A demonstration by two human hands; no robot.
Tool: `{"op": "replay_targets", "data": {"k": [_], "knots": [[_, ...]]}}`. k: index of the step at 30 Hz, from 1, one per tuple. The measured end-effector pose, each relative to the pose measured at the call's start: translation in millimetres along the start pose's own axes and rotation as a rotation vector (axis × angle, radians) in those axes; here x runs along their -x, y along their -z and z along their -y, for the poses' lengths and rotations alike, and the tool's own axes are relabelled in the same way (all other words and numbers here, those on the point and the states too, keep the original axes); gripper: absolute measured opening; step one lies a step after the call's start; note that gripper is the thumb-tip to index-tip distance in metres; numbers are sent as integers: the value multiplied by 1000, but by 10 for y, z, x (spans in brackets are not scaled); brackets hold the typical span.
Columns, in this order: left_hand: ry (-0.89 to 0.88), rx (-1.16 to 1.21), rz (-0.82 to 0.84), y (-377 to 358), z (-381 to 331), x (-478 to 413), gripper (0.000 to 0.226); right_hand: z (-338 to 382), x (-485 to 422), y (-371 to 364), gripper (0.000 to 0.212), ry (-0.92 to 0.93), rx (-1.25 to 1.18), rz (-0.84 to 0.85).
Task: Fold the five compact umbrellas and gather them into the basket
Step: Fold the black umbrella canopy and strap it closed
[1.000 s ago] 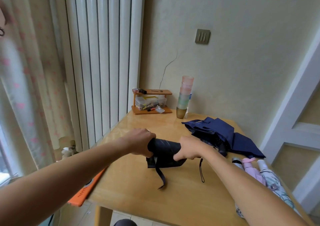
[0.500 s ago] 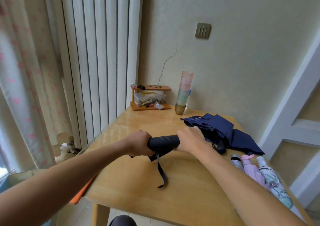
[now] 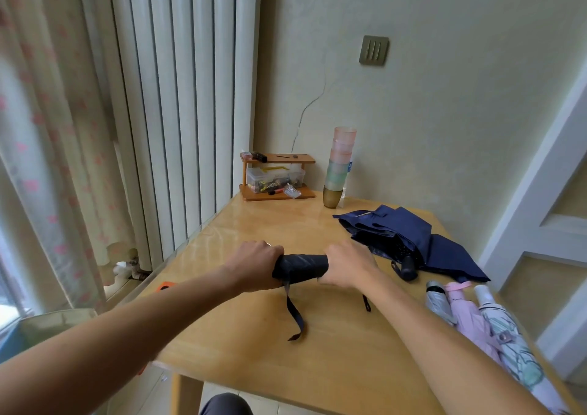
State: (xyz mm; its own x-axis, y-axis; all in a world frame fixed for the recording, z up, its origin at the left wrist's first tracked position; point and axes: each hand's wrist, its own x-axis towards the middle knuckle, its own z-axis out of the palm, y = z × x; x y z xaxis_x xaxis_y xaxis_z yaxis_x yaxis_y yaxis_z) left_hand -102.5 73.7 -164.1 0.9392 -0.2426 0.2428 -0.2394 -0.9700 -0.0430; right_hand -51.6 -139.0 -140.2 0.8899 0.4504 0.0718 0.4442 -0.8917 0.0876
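Centrally, both hands grip black umbrella [image 3: 300, 267]; table edge [image 3: 254, 379] near

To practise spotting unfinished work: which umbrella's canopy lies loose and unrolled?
The navy umbrella, its cloth spread loose; the black umbrella, silver umbrella, pink umbrella and white umbrella are all rolled up.

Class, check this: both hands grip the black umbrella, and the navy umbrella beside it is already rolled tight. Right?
Not quite. In the head view the left hand and right hand do grip the black umbrella, but the navy umbrella lies loose, its canopy unrolled.
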Motion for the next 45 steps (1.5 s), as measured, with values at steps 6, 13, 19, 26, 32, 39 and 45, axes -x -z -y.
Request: {"op": "replay_targets", "data": {"k": [6,13,19,26,32,39,45], "knots": [[328,368,29,-67,-55,-14,27,75,37,-161,39,82,-2,-669],[474,578,52,-76,-41,-53,21,390,142,-249,11,96,-774,-356],[533,652,70,-130,-10,-60,29,377,64,-330,29,3,-1117,18],[541,644,101,-99,-50,-39,20,464,135,-179,20,-9,-1348,57],[570,745,69,-119,44,-32,18,423,196,-188,18,-6,-1359,63],[636,919,68,-2,116,-52,27,338,167,-180,27,-59,-1331,28],[545,1137,196,165,-26,10,31,239,58,-336,26,-138,-1343,7]]}}
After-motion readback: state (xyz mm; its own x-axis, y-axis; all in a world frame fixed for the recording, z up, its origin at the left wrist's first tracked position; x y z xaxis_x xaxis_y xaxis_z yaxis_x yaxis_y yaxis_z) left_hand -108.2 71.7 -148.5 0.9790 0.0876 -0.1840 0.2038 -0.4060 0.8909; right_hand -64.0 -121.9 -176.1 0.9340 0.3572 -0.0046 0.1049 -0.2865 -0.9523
